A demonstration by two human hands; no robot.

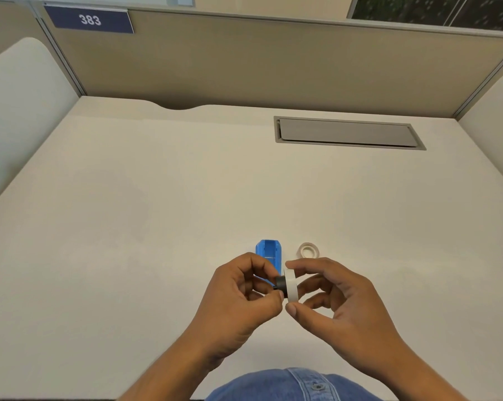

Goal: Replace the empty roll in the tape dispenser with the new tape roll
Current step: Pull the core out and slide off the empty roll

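Hands meet just in front of the blue tape dispenser (269,254), which sits on the pale bench (157,212) with its open cradle facing up. The right hand (334,299) has its grip closed on the new tape roll (291,285), thumb below and forefinger above the rim, so the white roll stands on edge with its bore running left to right. The left hand (241,293) pinches a small black spindle (280,282) in its fingertips, and the spindle's end sits against, or just inside, the roll's centre hole; how deep it goes cannot be told from here.

Everything turns on that shared line: spindle and bore both lie sideways, pointing at one another, so a straight push of the two hands together should seat the core. Any tilt of the roll would probably jam it on the hub.

Behind the right hand and just right of the dispenser lies the empty roll (308,250), flat on the bench, already out of the way. The dispenser lies just beyond the hands, a little nearer the left one, its long axis running away from the person, so I judge the loaded spindle will need lowering crosswise into its cradle.
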